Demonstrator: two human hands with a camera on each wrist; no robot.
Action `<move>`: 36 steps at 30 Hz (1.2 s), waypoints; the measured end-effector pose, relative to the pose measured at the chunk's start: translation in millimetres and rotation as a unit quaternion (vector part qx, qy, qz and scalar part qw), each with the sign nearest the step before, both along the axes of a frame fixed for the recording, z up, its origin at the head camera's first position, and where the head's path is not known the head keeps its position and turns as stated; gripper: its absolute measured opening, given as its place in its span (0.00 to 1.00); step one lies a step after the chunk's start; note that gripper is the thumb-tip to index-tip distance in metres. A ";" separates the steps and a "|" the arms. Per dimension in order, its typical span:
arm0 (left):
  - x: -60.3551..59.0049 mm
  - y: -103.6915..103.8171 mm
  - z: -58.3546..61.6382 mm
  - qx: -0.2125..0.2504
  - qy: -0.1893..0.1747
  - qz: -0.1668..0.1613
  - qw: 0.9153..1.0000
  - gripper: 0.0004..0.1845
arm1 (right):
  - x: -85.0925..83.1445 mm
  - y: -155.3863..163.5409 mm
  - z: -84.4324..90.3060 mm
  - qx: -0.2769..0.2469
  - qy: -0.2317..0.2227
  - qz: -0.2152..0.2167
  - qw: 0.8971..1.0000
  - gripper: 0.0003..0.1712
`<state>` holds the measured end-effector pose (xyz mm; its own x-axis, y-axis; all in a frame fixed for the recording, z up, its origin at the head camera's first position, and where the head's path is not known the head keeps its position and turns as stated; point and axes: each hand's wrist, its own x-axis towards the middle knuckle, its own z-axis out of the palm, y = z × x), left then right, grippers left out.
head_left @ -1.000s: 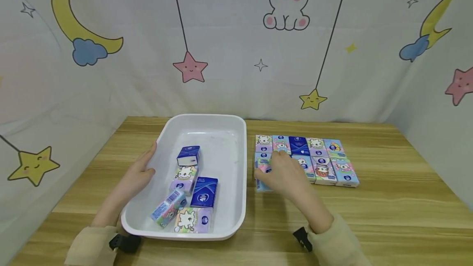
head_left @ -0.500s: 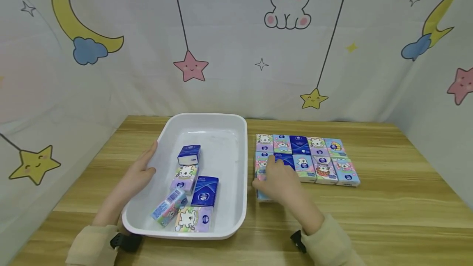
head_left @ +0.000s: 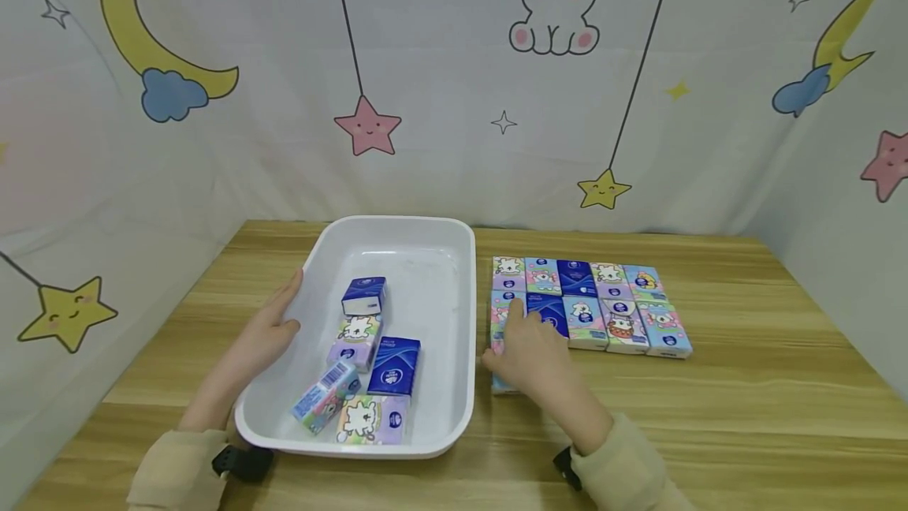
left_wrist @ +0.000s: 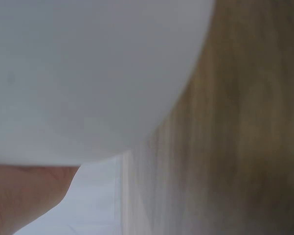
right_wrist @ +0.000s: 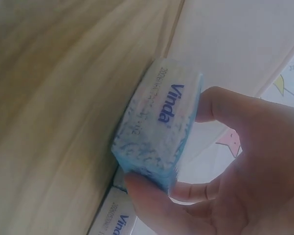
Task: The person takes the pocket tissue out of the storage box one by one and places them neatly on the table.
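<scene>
Packs (head_left: 592, 302): 10 lying in 2 rows on counter (head_left: 745, 385), 1 being pinched in right hand (head_left: 528, 349) grip, 5 remaining in tray (head_left: 464, 322) that left hand (head_left: 266, 333) is resting open against.

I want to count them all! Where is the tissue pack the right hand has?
Head view: the right hand pinches the tissue pack on the table, right of the white tub, at the rows' near-left corner.
</scene>
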<state>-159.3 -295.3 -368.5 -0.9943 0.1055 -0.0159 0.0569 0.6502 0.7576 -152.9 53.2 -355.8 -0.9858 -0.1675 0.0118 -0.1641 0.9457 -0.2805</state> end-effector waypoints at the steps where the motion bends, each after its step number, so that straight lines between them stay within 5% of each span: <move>1: -0.1 0.2 0.2 0.000 0.000 0.000 1.000 0.40 | -0.1 -0.2 -0.6 0.000 0.001 -0.001 1.000 0.40; 31: -2.9 -1.8 -2.7 -0.003 -0.003 0.002 1.000 0.40 | -1.1 0.3 -2.0 0.007 0.018 0.000 1.000 0.32; 36: -2.3 -2.2 -2.2 0.001 0.000 0.000 1.000 0.40 | 0.3 -0.7 5.7 0.042 0.026 -0.007 0.999 0.38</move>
